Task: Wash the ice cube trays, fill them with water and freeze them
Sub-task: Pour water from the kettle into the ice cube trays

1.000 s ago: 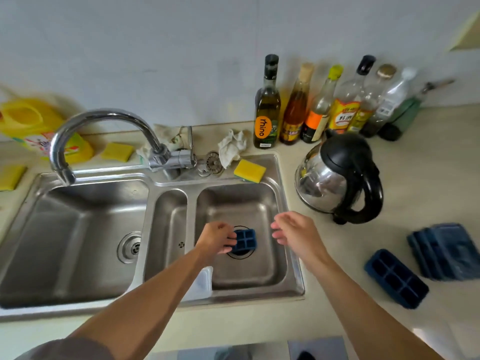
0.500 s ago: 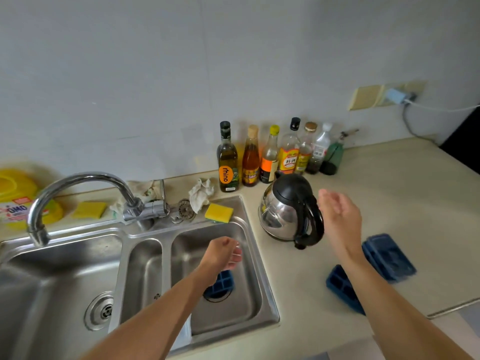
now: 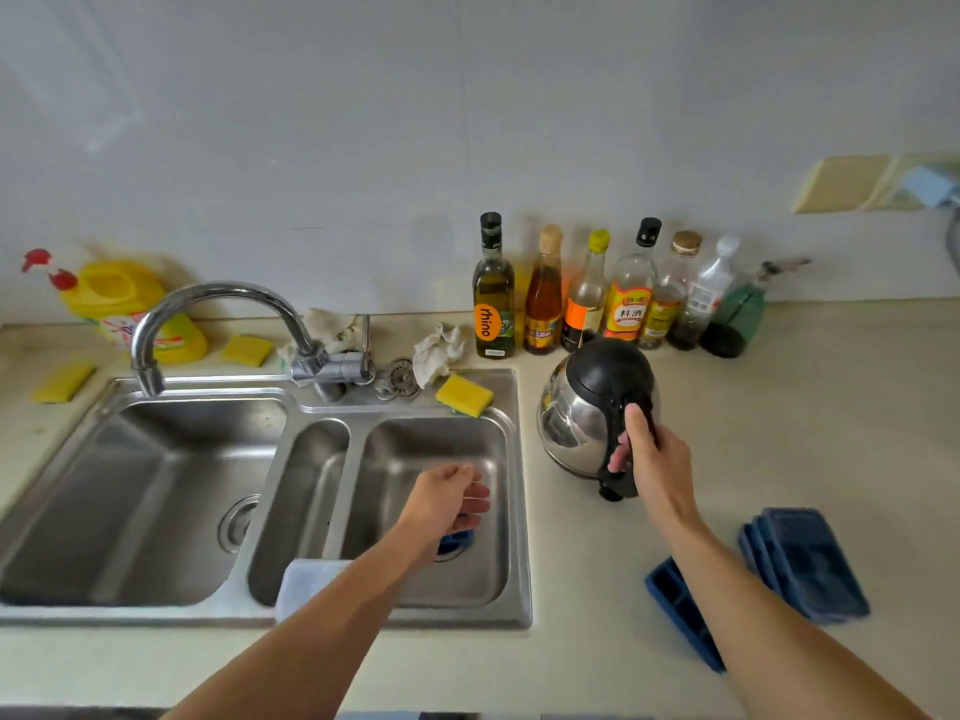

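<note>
At centre, the left hand (image 3: 448, 504), fingers loosely curled and slightly apart, hides most of a small dark-blue ice cube tray (image 3: 457, 540) at the stainless steel sink's (image 3: 521, 537) drain. The right hand's (image 3: 645, 456) fingers wrap the black handle of a rounded steel kettle (image 3: 566, 423).

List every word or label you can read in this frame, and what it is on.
"rhino": orange label on the dark oil bottle.
"料酒": yellow label on the black-capped clear bottle.
Blurred, unreadable: labels on the other bottles and the yellow detergent jug.
</note>
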